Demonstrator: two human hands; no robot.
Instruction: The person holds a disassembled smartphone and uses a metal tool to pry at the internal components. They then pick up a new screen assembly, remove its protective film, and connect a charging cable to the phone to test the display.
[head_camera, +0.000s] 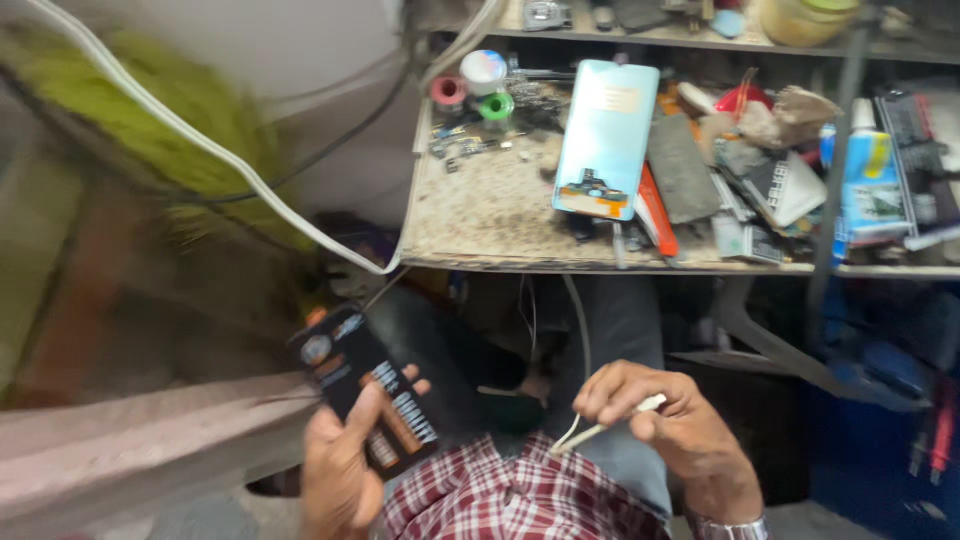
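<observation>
My left hand (340, 465) grips a flat black packet (375, 385) with orange and white print, held below the workbench edge at lower left. My right hand (665, 420) pinches a thin white stick-like tool (610, 425) between thumb and fingers, over my lap. A checked red and white shirt (500, 500) shows between the hands. On the bench above lies a light blue phone back panel (605, 130), face up, out of reach of both hands.
The worn workbench (490, 215) carries rolls of tape (482, 72), a dark flat panel (682, 170), an orange-handled tool (655, 215), a blue and white tube (868, 180) and small parts. A white cable (200, 140) hangs across the left. Blue items sit under the bench at right.
</observation>
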